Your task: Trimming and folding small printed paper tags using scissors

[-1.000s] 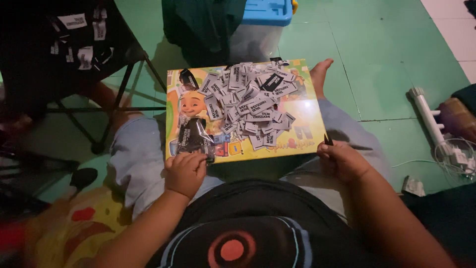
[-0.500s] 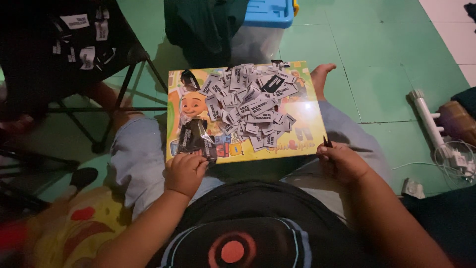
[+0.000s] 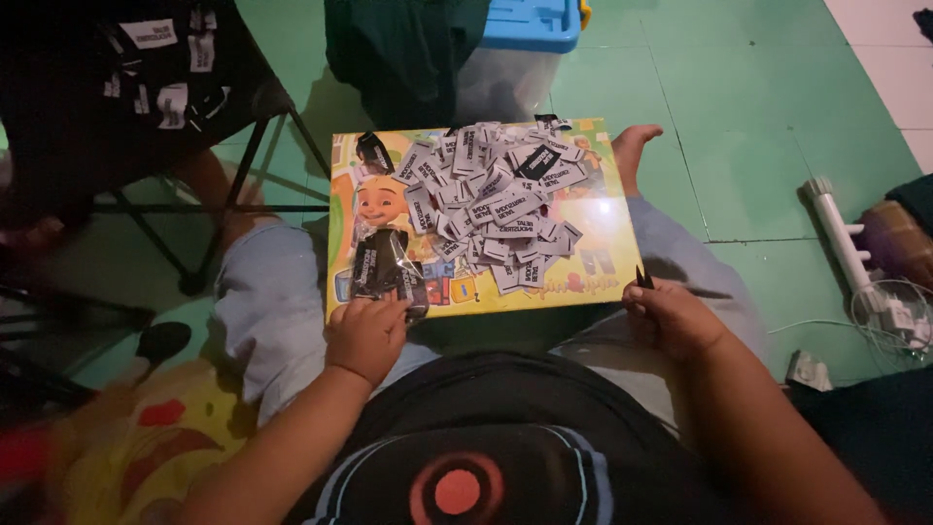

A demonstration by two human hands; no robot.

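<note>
A colourful cartoon-printed board (image 3: pixel 603 243) rests on my lap. A heap of several small grey and black woven labels (image 3: pixel 496 199) covers its middle and far part. A small clear plastic bag of dark labels (image 3: pixel 384 267) lies at the board's near left corner. My left hand (image 3: pixel 367 335) rests at that corner, its fingers touching the bag. My right hand (image 3: pixel 671 316) sits at the board's near right edge, closed around a thin dark pointed tool (image 3: pixel 641 278) that sticks up from the fist.
A dark folding chair (image 3: pixel 155 107) with labels on its seat stands at the far left. A blue-lidded plastic box (image 3: pixel 515 49) and dark cloth lie beyond the board. A white power strip (image 3: pixel 855 253) and a small fan (image 3: pixel 899 311) sit on the green floor at the right.
</note>
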